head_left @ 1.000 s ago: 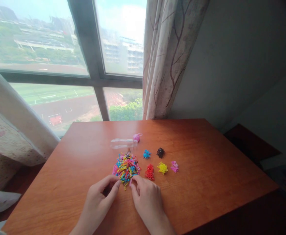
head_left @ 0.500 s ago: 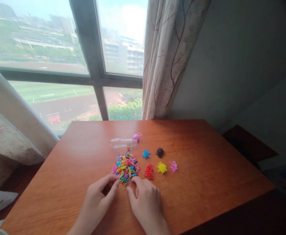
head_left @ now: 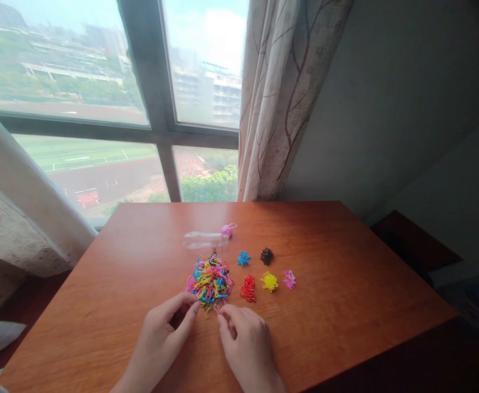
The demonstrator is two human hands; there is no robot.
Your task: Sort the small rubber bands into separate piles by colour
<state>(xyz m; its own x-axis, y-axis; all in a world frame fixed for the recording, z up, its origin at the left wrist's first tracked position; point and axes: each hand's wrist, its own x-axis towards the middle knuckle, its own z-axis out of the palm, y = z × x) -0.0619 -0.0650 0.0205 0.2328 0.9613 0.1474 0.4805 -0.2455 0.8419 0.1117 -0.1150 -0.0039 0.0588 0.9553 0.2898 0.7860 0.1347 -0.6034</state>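
A mixed pile of small coloured plastic pins (head_left: 210, 279), looped like safety-pin stitch markers, lies on the wooden table. At the pile's near left edge is my left hand (head_left: 161, 333), thumb and forefinger pinched together; whatever is between the tips is too small to make out. My right hand (head_left: 247, 337) pinches a pale pink pin (head_left: 217, 309) at the near right edge of the pile. Single-colour heaps sit to the right: red pins (head_left: 248, 288), yellow pins (head_left: 270, 281), pink pins (head_left: 289, 279), blue pins (head_left: 243, 258) and black pins (head_left: 266, 256).
Behind the pile a clear plastic bottle (head_left: 204, 240) lies on its side, with a pink looped cap (head_left: 227, 231) at its right end. The table (head_left: 346, 295) reaches back to a window flanked by a patterned curtain (head_left: 280, 109). A wall rises on the right.
My right hand has drawn slightly right and toward me, with the pale pink pin in its fingertips. My left hand stays nearly still. The view has shifted a little.
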